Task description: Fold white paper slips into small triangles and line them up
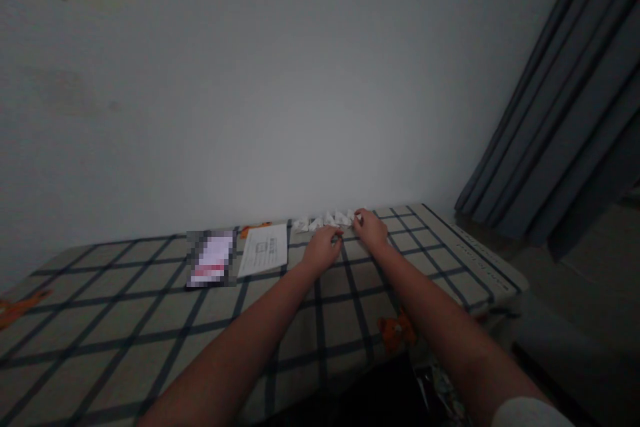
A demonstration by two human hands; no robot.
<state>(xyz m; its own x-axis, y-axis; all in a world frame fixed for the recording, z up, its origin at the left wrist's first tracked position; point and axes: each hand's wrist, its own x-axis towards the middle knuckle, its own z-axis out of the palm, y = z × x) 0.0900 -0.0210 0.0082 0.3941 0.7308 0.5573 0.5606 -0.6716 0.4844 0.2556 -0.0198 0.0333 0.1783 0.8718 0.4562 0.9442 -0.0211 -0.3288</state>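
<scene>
Apparently the left hand (pixel 324 245) and right hand (pixel 371 229), both curled, whether gripping I cannot tell, are arranging white paper bits (pixel 342 218) beside them on the checked cloth (pixel 145 310), which next calls for a light touch.

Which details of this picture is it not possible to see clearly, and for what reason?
All in the head view:
Phone: its screen is hidden by pixelation.
Paper: its print is too small and blurred to read.
White pieces: too small to identify.
Left hand and right hand: too small and dark to tell what either grips.
Curtain: cut off by the top and right edges.
</scene>
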